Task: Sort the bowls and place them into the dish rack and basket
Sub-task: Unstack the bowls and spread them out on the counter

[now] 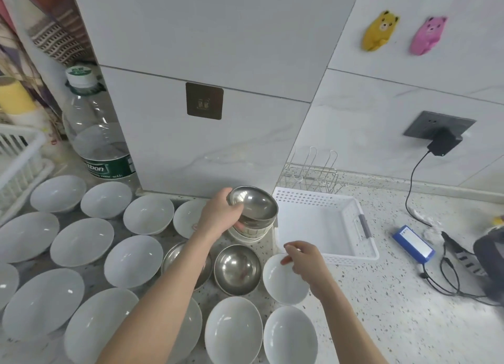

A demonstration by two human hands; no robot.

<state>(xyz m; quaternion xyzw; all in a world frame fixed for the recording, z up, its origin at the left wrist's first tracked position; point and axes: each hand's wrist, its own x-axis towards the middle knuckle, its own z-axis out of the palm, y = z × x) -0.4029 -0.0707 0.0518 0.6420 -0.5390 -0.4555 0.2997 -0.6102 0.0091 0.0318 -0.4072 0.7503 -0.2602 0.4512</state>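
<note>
Sorting under way — left hand grips steel bowl atop a small stack, far centre of counter. Right hand pinches white bowl just near the white basket — next, likely lifting it in.

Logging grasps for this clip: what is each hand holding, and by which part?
Left hand grips the steel bowl by its near-left rim, atop a stack. Right hand pinches a white bowl by its far rim.
</note>
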